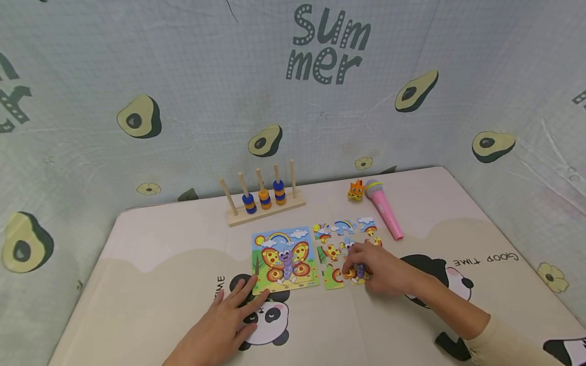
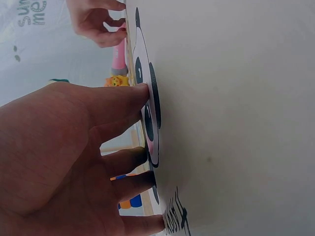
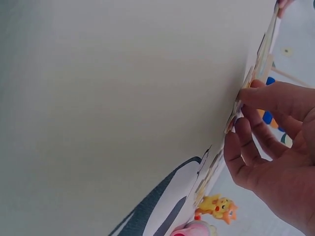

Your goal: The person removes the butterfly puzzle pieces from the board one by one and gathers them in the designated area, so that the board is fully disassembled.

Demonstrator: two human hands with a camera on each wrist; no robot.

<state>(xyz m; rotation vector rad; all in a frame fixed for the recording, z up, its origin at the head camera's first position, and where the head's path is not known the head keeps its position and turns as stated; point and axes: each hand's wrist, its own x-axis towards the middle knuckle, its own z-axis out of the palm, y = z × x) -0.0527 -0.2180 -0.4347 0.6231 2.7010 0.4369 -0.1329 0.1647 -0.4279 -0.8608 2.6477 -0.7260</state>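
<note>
A square butterfly puzzle board (image 1: 286, 262) lies flat on the table. At its lower left corner is my left hand (image 1: 222, 323), fingers straight and spread; the fingertips rest right at the board's edge and on the cloth. To the board's right, loose puzzle pieces sit in rows, among them a rainbow piece (image 1: 344, 227) and a green corner piece (image 1: 333, 276). My right hand (image 1: 389, 269) reaches over the lower rows, thumb and fingers bent around a purple-bodied butterfly piece (image 1: 361, 273), pinching it close over the table. This hand partly hides the pieces beneath.
Behind the board stands a wooden peg rack (image 1: 267, 208) with blue and orange rings. A pink toy microphone (image 1: 386, 211) and a small orange-and-yellow animal figure (image 1: 355, 190) lie at the back right. A printed cloth wall (image 1: 201, 152) borders the table's rear edge.
</note>
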